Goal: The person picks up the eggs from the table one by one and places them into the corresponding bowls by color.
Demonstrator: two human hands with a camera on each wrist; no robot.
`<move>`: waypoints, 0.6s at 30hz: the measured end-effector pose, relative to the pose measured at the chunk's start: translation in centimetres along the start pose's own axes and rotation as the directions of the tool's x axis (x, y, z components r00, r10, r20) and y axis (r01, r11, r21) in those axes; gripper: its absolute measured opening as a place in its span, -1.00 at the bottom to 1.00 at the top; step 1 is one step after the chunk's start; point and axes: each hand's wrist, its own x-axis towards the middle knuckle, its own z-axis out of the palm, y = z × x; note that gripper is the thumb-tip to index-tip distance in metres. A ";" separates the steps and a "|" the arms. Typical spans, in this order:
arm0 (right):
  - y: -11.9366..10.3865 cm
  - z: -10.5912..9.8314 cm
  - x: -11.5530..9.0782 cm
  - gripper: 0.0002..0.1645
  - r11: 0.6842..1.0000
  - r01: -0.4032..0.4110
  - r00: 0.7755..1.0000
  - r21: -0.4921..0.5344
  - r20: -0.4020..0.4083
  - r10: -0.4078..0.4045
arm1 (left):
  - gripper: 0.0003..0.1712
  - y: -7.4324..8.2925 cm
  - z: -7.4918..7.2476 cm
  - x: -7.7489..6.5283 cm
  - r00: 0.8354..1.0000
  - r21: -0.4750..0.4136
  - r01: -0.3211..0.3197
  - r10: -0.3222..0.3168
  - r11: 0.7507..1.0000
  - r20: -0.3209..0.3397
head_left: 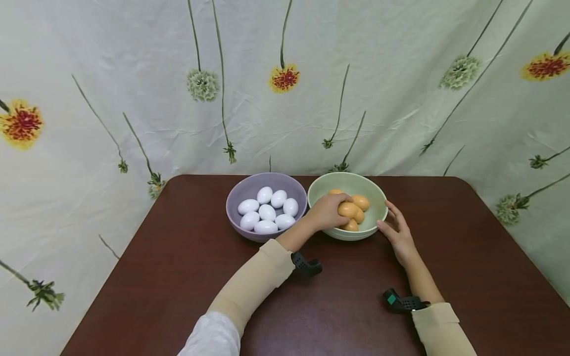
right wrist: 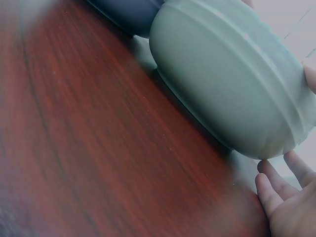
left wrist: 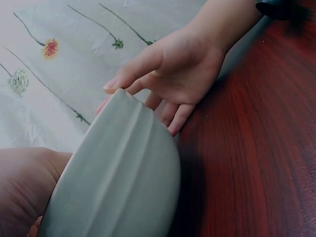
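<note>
In the head view my left hand (head_left: pixel 328 212) reaches over the near rim of a pale green bowl (head_left: pixel 322 187). Its thumb and fingers hold an orange egg (head_left: pixel 347 209) among several other orange eggs (head_left: pixel 361 202) in that bowl. My right hand (head_left: pixel 399 238) grips the green bowl's right edge, thumb at the near side and fingers farther round. The left wrist view shows that right hand (left wrist: pixel 182 64) at the rim, while the left hand (left wrist: pixel 24 185) is partly cut off and its fingertips are hidden by the bowl. Fingers (right wrist: pixel 269 193) touch the bowl's side in the right wrist view.
A purple bowl (head_left: pixel 232 202) with several white eggs (head_left: pixel 267 212) stands just left of the green one, under my left forearm's far end. Both bowls sit near the back edge of the dark red-brown table (head_left: pixel 347 296). Behind hangs a flower-print cloth (head_left: pixel 249 123).
</note>
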 end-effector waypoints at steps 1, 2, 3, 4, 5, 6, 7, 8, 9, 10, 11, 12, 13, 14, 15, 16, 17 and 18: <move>0.0 0.0 0.0 -0.21 1.000 0.001 1.000 0.001 0.000 -0.001 | -0.48 0.0 0.0 0.1 1.000 0.003 0.008 -0.008 1.000 0.005; 0.1 0.0 0.0 -0.21 1.000 0.002 1.000 0.001 -0.001 -0.002 | -0.48 0.0 0.0 0.2 1.000 0.011 0.014 -0.014 1.000 0.009; 0.1 0.0 0.0 -0.21 1.000 0.003 1.000 0.001 -0.001 -0.003 | -0.48 0.0 0.0 0.2 1.000 0.021 0.019 -0.019 1.000 0.012; 0.1 0.0 0.0 -0.21 1.000 0.004 1.000 -0.001 -0.001 -0.004 | -0.48 0.0 0.1 0.3 1.000 0.029 0.025 -0.026 0.999 0.016; 0.1 -0.1 0.0 -0.21 1.000 0.005 1.000 -0.001 -0.001 -0.005 | -0.49 0.0 0.1 0.4 0.999 0.037 0.033 -0.033 0.999 0.020; 0.1 -0.1 0.0 -0.21 1.000 0.006 1.000 -0.002 -0.001 -0.006 | -0.49 0.0 0.1 0.5 0.999 0.044 0.038 -0.039 0.998 0.023; 0.1 -0.1 0.0 -0.21 1.000 0.007 1.000 -0.003 -0.001 -0.007 | -0.49 0.1 0.1 0.5 0.999 0.049 0.042 -0.043 0.998 0.024; 0.1 -0.1 0.0 -0.21 1.000 0.006 1.000 -0.004 -0.002 -0.006 | -0.50 0.1 0.1 0.6 0.999 0.054 0.044 -0.045 0.998 0.024; 0.1 -0.1 0.0 -0.21 1.000 0.006 1.000 -0.006 -0.002 -0.006 | -0.50 0.1 0.1 0.6 0.999 0.059 0.045 -0.047 0.997 0.024; 0.1 -0.1 0.0 -0.21 1.000 0.005 1.000 -0.008 -0.002 -0.005 | -0.50 0.1 0.1 0.6 0.999 0.062 0.046 -0.048 0.997 0.023; 0.1 -0.1 0.0 -0.21 1.000 0.005 1.000 -0.009 -0.003 -0.005 | -0.50 0.2 0.1 0.6 0.998 0.063 0.049 -0.050 0.997 0.022; 0.1 -0.1 0.0 -0.21 1.000 0.005 1.000 -0.009 -0.003 -0.005 | -0.49 0.2 0.1 0.7 0.998 0.064 0.051 -0.053 0.997 0.020; 0.1 -0.1 -0.1 -0.21 1.000 0.006 1.000 -0.009 -0.003 -0.006 | -0.49 0.2 0.1 0.7 0.998 0.064 0.056 -0.058 0.996 0.021; 0.1 -0.1 -0.1 -0.21 1.000 0.005 1.000 -0.009 -0.002 -0.005 | -0.49 0.2 0.1 0.7 0.998 0.069 0.060 -0.062 0.996 0.024; 0.1 -0.1 -0.1 -0.21 1.000 0.005 1.000 -0.008 0.000 -0.005 | -0.49 0.2 0.1 0.7 0.997 0.075 0.065 -0.067 0.995 0.025; 0.1 -0.2 -0.1 -0.21 1.000 0.006 1.000 -0.007 0.001 -0.006 | -0.48 0.2 0.1 0.8 0.997 0.078 0.074 -0.076 0.994 0.029; 0.2 -0.2 -0.1 -0.21 1.000 0.007 1.000 -0.006 0.002 -0.007 | -0.47 0.2 0.1 0.8 0.996 0.080 0.082 -0.085 0.993 0.034; 0.2 -0.2 -0.1 -0.21 1.000 0.007 1.000 -0.005 0.005 -0.007 | -0.48 0.2 0.1 0.9 0.995 0.091 0.087 -0.090 0.992 0.034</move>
